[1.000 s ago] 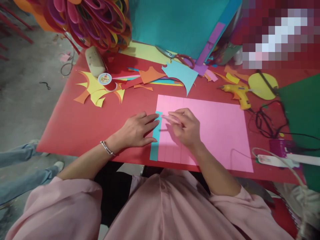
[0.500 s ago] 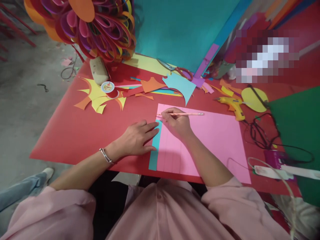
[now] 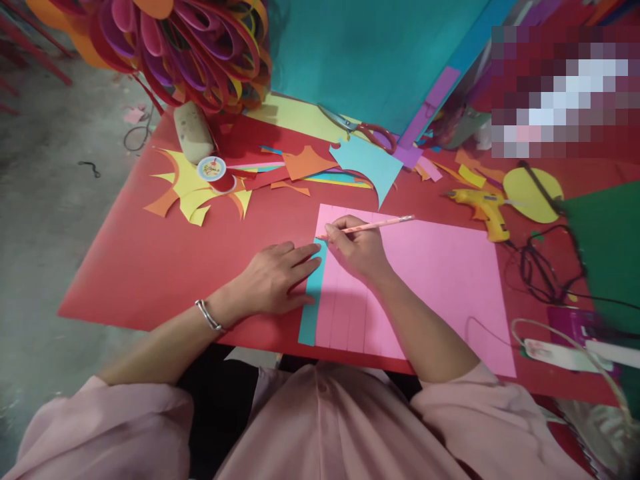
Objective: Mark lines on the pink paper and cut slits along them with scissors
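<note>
A large pink sheet [image 3: 430,280] with ruled lines lies on the red table [image 3: 150,260]. Along its left edge sits a teal paper strip [image 3: 313,303]. My left hand [image 3: 273,277] lies flat with fingers stretched out, pressing the strip down. My right hand [image 3: 357,250] is closed round a pink pencil [image 3: 383,223], whose tip rests near the top of the strip at the sheet's upper left corner.
Yellow and orange paper scraps [image 3: 193,190], a tape roll [image 3: 211,169] and a teal cut-out [image 3: 370,163] lie at the back. Scissors [image 3: 367,130], a yellow glue gun [image 3: 483,207] and black cables [image 3: 543,273] lie to the right. A looped paper flower [image 3: 195,47] stands back left.
My right hand has moved up from the middle of the strip to its top end, and the pencil now shows clearly. My left hand has stayed flat on the strip.
</note>
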Tool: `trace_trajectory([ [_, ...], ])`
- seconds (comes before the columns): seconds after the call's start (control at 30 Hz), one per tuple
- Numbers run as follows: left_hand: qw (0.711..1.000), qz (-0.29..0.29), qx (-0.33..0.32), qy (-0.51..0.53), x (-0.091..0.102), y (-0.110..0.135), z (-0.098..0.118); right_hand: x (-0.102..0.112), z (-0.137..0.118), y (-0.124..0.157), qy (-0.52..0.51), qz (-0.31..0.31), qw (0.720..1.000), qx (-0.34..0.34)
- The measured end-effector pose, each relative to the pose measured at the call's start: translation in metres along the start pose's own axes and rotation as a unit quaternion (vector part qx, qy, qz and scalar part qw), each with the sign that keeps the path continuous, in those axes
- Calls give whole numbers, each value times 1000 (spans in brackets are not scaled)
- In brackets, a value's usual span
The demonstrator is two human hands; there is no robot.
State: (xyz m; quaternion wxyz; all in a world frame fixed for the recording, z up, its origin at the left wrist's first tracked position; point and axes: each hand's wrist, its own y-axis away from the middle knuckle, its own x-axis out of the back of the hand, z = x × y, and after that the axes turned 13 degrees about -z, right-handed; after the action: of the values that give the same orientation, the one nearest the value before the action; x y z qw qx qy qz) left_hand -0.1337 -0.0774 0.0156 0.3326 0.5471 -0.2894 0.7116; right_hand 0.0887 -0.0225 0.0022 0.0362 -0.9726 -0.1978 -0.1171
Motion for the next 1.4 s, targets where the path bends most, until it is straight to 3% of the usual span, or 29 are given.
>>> trace_trajectory([
  [1.07, 1000, -2, 5, 8, 1, -1, 0, 0, 1, -2, -7, -5, 1000, -1],
  [1.4, 1000, -3, 4, 11, -2, 1, -1, -1, 4, -1, -52, -18, 999, -1],
])
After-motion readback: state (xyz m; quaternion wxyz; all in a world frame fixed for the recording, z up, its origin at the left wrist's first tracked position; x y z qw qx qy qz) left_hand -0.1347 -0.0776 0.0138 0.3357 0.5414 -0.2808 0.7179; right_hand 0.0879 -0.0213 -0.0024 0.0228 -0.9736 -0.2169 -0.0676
